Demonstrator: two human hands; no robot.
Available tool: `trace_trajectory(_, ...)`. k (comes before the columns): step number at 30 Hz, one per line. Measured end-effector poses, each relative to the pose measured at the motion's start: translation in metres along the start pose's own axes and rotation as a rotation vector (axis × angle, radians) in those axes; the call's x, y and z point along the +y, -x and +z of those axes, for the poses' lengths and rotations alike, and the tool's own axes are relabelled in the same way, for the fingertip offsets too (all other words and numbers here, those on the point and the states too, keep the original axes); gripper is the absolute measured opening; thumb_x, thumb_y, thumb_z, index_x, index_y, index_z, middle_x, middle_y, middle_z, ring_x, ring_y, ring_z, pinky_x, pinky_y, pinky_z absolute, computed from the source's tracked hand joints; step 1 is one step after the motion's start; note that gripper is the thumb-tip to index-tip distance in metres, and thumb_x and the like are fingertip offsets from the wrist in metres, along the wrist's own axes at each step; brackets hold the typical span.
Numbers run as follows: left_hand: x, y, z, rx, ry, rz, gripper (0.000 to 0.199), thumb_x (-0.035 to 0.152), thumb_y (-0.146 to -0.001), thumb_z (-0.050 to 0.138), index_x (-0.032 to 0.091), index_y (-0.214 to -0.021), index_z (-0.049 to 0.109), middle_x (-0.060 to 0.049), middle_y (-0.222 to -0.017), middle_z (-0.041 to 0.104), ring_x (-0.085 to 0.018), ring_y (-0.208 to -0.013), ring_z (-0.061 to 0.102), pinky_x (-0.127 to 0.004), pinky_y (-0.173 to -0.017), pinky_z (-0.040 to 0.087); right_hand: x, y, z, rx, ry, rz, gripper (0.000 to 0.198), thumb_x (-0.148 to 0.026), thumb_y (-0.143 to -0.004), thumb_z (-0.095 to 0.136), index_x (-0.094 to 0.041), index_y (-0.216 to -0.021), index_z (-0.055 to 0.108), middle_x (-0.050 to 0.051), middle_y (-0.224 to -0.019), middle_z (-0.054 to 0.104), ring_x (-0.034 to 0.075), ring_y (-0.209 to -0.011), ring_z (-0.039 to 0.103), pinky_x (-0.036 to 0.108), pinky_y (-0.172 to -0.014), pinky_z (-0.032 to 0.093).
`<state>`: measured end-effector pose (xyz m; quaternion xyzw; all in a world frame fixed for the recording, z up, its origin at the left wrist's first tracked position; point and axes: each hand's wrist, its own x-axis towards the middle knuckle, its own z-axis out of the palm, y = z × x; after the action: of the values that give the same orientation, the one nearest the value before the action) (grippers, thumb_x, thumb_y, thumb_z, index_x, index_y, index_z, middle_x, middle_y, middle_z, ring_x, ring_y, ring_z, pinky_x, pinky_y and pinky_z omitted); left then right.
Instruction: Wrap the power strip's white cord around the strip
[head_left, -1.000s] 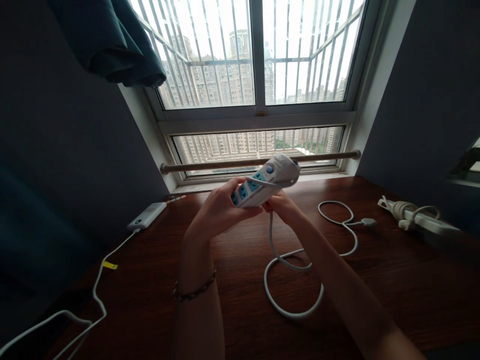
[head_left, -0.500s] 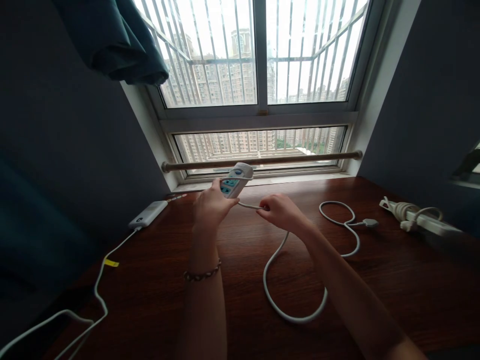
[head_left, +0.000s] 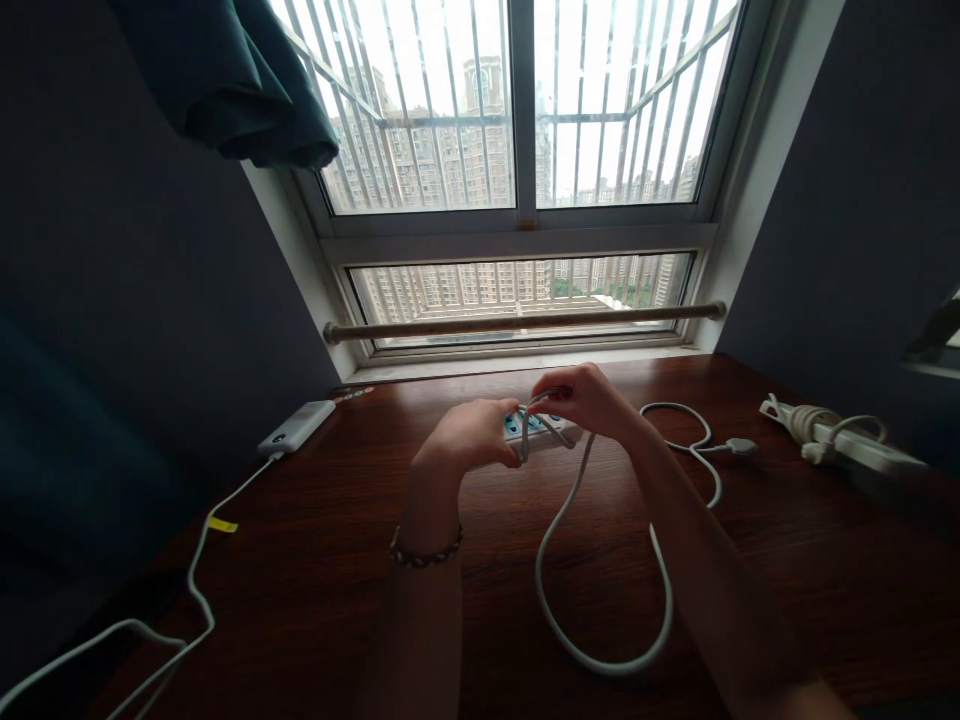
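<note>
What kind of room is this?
Probably a room in a high-rise home: a grey-framed glass window looks out on tall beige buildings, a dark teal fabric curtain hangs over one corner, and a shiny reddish-brown wooden tabletop stretches below.

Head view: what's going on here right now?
A person's left hand grips one end of a white power strip, while the right hand pinches a pale cord just over it. Part of the cord crosses the sockets; more of it lies looped on the wooden table, with a plug out to the right. Further right lies a second strip with a cord wound around it.
</note>
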<state>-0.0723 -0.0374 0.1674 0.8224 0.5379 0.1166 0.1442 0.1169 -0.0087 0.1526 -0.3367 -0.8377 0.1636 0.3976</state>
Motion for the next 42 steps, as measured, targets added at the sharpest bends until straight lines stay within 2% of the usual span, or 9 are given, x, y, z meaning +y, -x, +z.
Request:
trace_trajectory(8,0.01,0.021,-0.014,-0.285,0.213,0.297,0.07,0.039,-0.056,0.074,0.022,-0.121,0.055,0.001,-0.089,0.066,-0.018,-0.075,0.058,-0.025,-0.066,0.042,0.017,-0.002,-0.006,-0.223,-0.59,0.058,0.021,-0.031,-0.065,0.074,-0.013,-0.075,0.073,0.002,-0.064,0.065,0.012,-0.06,0.056,0.022,-0.058,0.042)
trace_trajectory(11,0.019,0.028,-0.019,-0.263,0.326,0.398,0.065,0.037,-0.06,0.073,0.019,-0.12,0.056,0.001,-0.089,0.064,-0.017,-0.076,0.056,-0.024,-0.067,0.042,0.013,-0.002,-0.003,-0.266,-0.74,0.07,0.022,-0.033,-0.067,0.073,-0.012,-0.073,0.072,0.001,-0.061,0.062,0.011,-0.055,0.053,0.021,-0.052,0.041)
trace_trajectory(15,0.029,0.029,-0.023,-0.148,0.547,0.463,0.051,0.033,-0.063,0.073,0.015,-0.109,0.061,-0.002,-0.095,0.062,-0.019,-0.087,0.055,-0.026,-0.075,0.043,0.006,-0.004,0.005,-0.131,-0.835,0.108,0.028,-0.039,-0.07,0.07,-0.012,-0.07,0.069,0.003,-0.065,0.063,0.013,-0.059,0.056,0.023,-0.053,0.044)
trace_trajectory(19,0.035,0.021,-0.019,-0.09,0.796,0.369,0.033,0.031,-0.065,0.072,0.013,-0.091,0.063,-0.004,-0.087,0.063,-0.017,-0.081,0.057,-0.026,-0.071,0.044,0.006,-0.009,0.018,0.122,-0.961,0.181,0.028,-0.043,-0.065,0.071,-0.016,-0.071,0.066,0.001,-0.066,0.062,0.014,-0.06,0.057,0.026,-0.058,0.047)
trace_trajectory(22,0.036,0.012,-0.013,0.072,0.952,0.204,0.042,0.033,-0.063,0.073,0.012,-0.097,0.059,-0.005,-0.081,0.064,-0.016,-0.073,0.059,-0.026,-0.067,0.045,0.013,-0.013,0.028,0.218,-1.024,0.245,0.025,-0.039,-0.065,0.07,-0.016,-0.066,0.062,-0.002,-0.053,0.053,0.009,-0.047,0.048,0.022,-0.046,0.04)
trace_trajectory(27,0.021,-0.003,-0.007,0.312,1.028,0.028,0.059,0.039,-0.061,0.074,0.014,-0.11,0.051,-0.004,-0.074,0.065,-0.016,-0.065,0.061,-0.025,-0.059,0.046,0.016,-0.014,0.041,0.16,-1.004,0.297,0.023,-0.035,-0.065,0.069,-0.014,-0.072,0.062,-0.005,-0.051,0.051,0.003,-0.041,0.037,0.016,-0.038,0.026)
trace_trajectory(33,0.007,-0.009,-0.004,0.463,0.862,-0.049,0.057,0.043,-0.057,0.074,0.016,-0.105,0.057,-0.003,-0.071,0.065,-0.018,-0.061,0.062,-0.024,-0.051,0.043,0.0,-0.016,0.056,0.167,-0.754,0.35,0.021,-0.029,-0.073,0.062,-0.014,-0.059,0.056,-0.003,-0.048,0.055,0.005,-0.038,0.045,0.016,-0.037,0.036)
trace_trajectory(39,0.0,-0.017,0.0,0.648,0.778,-0.113,0.056,0.05,-0.056,0.072,0.016,-0.1,0.063,-0.005,-0.075,0.066,-0.018,-0.064,0.061,-0.024,-0.053,0.042,-0.009,-0.013,0.05,-0.02,-0.661,0.694,0.01,-0.012,-0.082,0.056,-0.013,-0.072,0.052,-0.001,-0.05,0.058,0.007,-0.041,0.053,0.017,-0.043,0.045)
trace_trajectory(42,-0.008,-0.022,0.001,0.707,0.791,-0.178,0.061,0.054,-0.054,0.073,0.014,-0.099,0.063,-0.006,-0.073,0.066,-0.018,-0.062,0.06,-0.024,-0.053,0.041,-0.009,-0.011,0.046,-0.103,-0.643,0.727,0.015,-0.012,-0.083,0.055,-0.013,-0.07,0.049,0.0,-0.054,0.059,0.007,-0.045,0.056,0.016,-0.045,0.046)
